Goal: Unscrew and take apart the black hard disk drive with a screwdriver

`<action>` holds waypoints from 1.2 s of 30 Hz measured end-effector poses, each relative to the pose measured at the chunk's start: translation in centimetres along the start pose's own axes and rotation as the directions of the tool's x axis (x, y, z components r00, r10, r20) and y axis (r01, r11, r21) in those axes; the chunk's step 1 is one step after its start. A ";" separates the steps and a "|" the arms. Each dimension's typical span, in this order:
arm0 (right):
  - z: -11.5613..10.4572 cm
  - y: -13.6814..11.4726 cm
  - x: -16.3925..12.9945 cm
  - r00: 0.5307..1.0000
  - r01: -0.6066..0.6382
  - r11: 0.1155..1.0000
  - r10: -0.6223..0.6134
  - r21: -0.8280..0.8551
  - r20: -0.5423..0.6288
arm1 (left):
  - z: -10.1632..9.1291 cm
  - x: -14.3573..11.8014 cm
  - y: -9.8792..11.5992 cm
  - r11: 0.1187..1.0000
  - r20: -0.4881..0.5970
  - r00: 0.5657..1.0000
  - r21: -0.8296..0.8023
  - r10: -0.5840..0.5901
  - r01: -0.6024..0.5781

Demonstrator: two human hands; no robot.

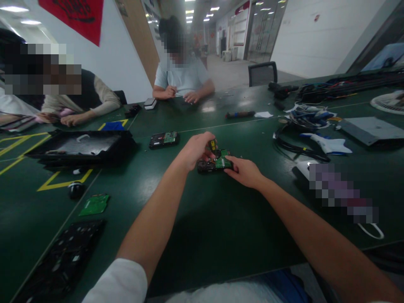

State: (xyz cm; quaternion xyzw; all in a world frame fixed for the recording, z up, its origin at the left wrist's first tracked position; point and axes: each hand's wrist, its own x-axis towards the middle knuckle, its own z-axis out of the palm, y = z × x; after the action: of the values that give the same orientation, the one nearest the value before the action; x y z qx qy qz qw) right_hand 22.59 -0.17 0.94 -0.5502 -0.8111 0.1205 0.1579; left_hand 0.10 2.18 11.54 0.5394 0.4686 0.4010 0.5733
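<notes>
A person's two bare arms reach forward over a dark green table (195, 235). Near the middle of the table lies a hard drive (215, 162), black with a green circuit board facing up. The left hand (195, 150) is closed around a small tool with a yellow-and-black handle (212, 145), held upright with its tip down on the drive. The right hand (244, 171) rests just beside the drive, fingers pressed against its right edge to steady it, holding nothing else. A second drive (164, 139) lies farther off to the left, beside a black opened casing (83, 146). A loose green board (94, 204) and a dark keyboard-like panel (63, 261) lie nearer on the left. Cables (303, 122) pile up on the right. Two other people sit at the far side, their hands on their own work. The tool could likely slip off its seat and gouge the board, since the drive is braced on one side only; any small loosened part could roll away on the dark surface.
</notes>
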 end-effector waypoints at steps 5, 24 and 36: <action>0.2 0.2 0.0 1.000 0.018 1.000 -0.018 0.001 -0.009 | -0.1 0.2 -0.3 0.998 0.046 0.999 -0.064 -0.011 0.014; 0.1 0.2 0.0 1.000 0.012 1.000 -0.012 0.018 -0.001 | -0.5 0.3 -0.5 0.990 0.077 0.996 -0.130 -0.043 0.053; 0.0 0.2 0.0 1.000 0.009 1.000 -0.010 0.026 0.008 | -0.1 0.3 -0.6 0.978 0.137 0.989 -0.193 -0.058 0.084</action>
State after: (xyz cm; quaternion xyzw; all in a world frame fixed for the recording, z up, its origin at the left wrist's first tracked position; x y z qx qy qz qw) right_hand 22.78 -0.10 0.89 -0.5437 -0.8127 0.1324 0.1622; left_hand 0.04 2.45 10.93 0.4876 0.4069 0.3885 0.6677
